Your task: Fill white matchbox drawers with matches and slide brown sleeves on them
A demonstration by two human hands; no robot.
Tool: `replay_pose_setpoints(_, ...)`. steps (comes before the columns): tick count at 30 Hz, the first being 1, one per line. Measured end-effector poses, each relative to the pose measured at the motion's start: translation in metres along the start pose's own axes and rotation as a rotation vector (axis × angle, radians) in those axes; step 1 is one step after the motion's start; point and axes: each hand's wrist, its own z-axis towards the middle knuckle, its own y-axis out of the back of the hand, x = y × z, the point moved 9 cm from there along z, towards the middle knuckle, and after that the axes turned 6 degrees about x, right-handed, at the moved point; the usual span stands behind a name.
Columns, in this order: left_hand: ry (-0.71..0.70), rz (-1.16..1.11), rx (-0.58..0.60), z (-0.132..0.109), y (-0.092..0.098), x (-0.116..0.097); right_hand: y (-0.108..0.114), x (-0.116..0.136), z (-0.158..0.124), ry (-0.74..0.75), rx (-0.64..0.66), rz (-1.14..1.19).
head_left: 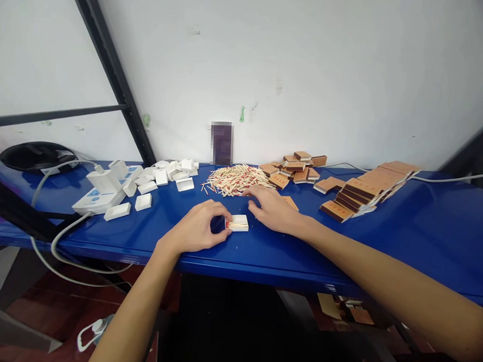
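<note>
My left hand (202, 227) grips the left end of a small white matchbox tray (242, 221) between thumb and fingers. Several red-tipped matches (235, 225) lie inside that tray, which rests on the blue shelf. My right hand (270, 208) is over the near edge of a heap of loose matches (236, 176), its thumb and forefinger apart, and I see nothing held between them. Part of an orange-brown matchbox sleeve (290, 202) shows just behind the right hand.
Empty white trays (174, 171) are heaped at the left, near a power strip (100, 197) with plugs and cables. Matchbox sleeves (297, 170) are piled right of the matches; stacked matchboxes (368, 188) stand farther right. A black metal post (114, 71) rises at the left.
</note>
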Motion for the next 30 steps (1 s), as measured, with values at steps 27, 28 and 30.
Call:
replay_pose_setpoints(27,0.054,-0.026,-0.010,-0.003,0.003,0.000,0.004,-0.017,0.018,0.086,-0.113,-0.305)
replay_pose_setpoints(28,0.051,-0.025,-0.011,-0.003,0.003,0.000,0.005,-0.019,0.018,0.073,-0.120,-0.301)
replay_pose_setpoints(30,0.051,-0.026,-0.012,-0.003,0.003,0.000,0.007,-0.021,0.021,0.052,-0.114,-0.304)
